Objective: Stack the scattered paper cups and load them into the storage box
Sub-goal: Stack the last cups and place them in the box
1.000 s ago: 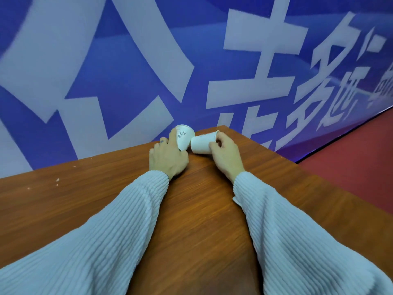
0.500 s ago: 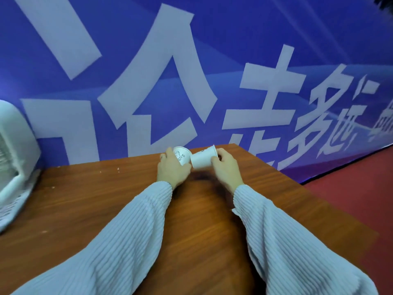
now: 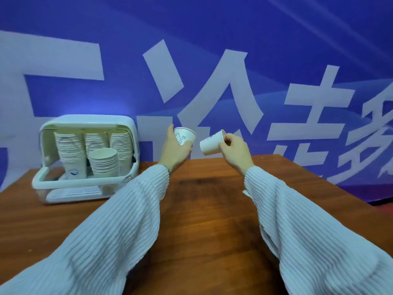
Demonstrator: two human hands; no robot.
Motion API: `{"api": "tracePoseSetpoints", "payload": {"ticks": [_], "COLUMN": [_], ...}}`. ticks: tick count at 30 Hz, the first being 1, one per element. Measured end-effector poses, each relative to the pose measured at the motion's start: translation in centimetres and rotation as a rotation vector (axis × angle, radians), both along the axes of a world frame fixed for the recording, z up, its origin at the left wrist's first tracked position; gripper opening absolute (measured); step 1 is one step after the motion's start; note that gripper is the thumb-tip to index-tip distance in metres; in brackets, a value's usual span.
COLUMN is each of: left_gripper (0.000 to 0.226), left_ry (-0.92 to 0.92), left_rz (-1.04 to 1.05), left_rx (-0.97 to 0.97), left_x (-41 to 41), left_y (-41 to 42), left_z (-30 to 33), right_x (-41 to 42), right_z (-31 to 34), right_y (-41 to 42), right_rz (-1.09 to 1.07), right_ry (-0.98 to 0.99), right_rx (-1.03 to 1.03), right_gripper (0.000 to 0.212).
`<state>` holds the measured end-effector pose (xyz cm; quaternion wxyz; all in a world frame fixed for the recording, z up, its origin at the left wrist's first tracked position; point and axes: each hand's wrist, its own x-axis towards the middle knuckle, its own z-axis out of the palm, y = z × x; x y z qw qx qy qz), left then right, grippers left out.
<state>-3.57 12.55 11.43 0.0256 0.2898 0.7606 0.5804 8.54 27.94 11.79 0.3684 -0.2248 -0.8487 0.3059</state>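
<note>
Two white paper cups are held in the air above the far edge of the worktop, close to each other but apart. The left cup — printed with a small cartoon and "Hi" — sits upright in the left hand, fingers wrapped round its side. The right cup is tipped on its side, base toward the left, with the right hand gripping it at the rim. Far left on the worktop stands the white storage box, its front open — four stacks of cups stand inside. Behind everything hangs a blue banner with large white characters.
</note>
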Motion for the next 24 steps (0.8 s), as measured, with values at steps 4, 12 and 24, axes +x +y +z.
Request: {"api": "tracePoseSetpoints", "payload": {"ticks": [4,12,24], "left_gripper": [0.090,0.068,0.083], "left_ry": [0.078,0.147,0.214], "left_rz": [0.080,0.324,0.471], "left_rx": [0.063,0.150,0.088], "left_x": [-1.8,-4.7,-10.0], "left_y": [-6.5,-18.6,-25.6], "left_z": [2.2,3.7,0.9], "right_x": [-3.3,-10.3,-17.7], "right_z": [1.7,3.8,2.6], "right_y": [-5.8,-15.9,-21.2], "right_rz": [0.088,0.243,0.342], "right_ry": [0.057,0.097,-0.207], "right_rx": [0.052,0.140,0.399], "right_gripper": [0.011,0.006,0.033]}}
